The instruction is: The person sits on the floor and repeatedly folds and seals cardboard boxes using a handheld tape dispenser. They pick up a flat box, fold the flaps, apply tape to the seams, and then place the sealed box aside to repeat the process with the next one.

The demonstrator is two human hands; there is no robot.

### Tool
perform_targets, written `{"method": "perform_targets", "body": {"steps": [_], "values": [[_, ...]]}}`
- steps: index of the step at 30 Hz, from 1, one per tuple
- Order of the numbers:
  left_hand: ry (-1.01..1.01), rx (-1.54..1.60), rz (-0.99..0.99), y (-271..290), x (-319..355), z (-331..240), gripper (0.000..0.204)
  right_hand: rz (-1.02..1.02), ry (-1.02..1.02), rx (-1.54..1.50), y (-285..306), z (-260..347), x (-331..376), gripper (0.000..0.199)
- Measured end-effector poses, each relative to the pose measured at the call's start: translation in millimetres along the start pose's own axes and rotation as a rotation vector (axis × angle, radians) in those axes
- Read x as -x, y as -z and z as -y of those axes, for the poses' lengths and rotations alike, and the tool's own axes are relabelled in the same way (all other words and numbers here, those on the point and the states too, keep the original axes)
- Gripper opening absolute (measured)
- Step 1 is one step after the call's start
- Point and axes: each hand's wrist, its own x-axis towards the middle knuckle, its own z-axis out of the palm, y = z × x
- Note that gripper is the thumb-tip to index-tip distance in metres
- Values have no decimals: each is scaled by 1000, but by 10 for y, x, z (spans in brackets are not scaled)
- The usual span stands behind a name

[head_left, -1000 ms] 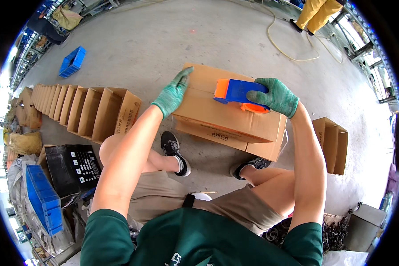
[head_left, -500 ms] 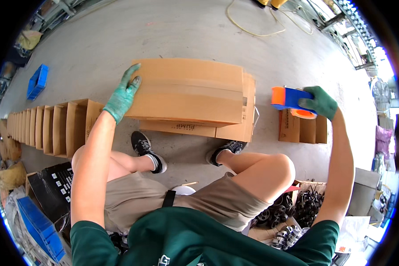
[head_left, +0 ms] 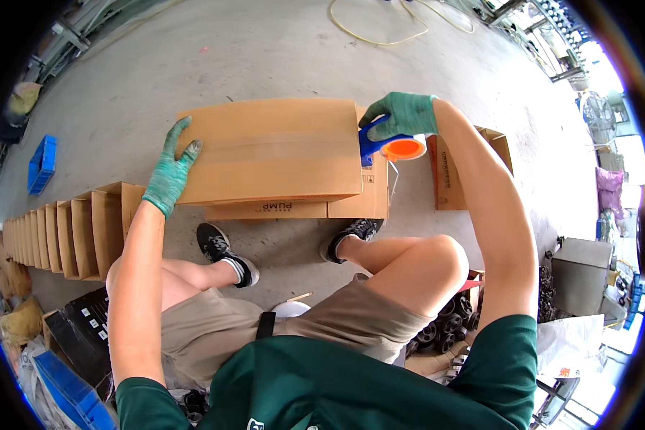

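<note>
Grey floor (head_left: 265, 64) surrounds the brown carton (head_left: 272, 154); the left hand (head_left: 173, 172) lies spread at its left edge, seemingly to steady it, while the right hand (head_left: 403, 116) clutches a tape dispenser (head_left: 368, 146) by its right end.

Cannot see the part of the blue tape dispenser (head_left: 369, 148) under the right hand (head_left: 401, 116), toward 1 o'clock, nor tell contact from a gap against the upper carton (head_left: 272, 147). Cannot see most of the lower carton (head_left: 355, 207) beneath. Lose part of the open carton (head_left: 448, 175), between 2 and 3 o'clock, behind the right forearm (head_left: 496, 201). Cannot make out single dark parts (head_left: 444, 330) toward 4 o'clock. Cannot follow the yellow hose (head_left: 380, 43) past 12 o'clock, nor the green shirt (head_left: 358, 373) past 6.
</note>
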Motion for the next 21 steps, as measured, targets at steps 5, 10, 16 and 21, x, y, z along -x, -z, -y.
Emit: {"method": "perform_targets", "body": {"steps": [5,10,16,21], "values": [[-27,-60,-34,55,28,145,54,49,138,599,-199,504,-23,36],[-71,-26,-10,28,-67,202,55,-292,-87,55,-1139,-543,-587,34],[-61,-119,-47,24,-48,111,57,-459,-114,440,-1492,-636,-860,36],[-13,-27,-16,0,5,-4,55,-329,-210,409,-1140,-667,-792,36]]}}
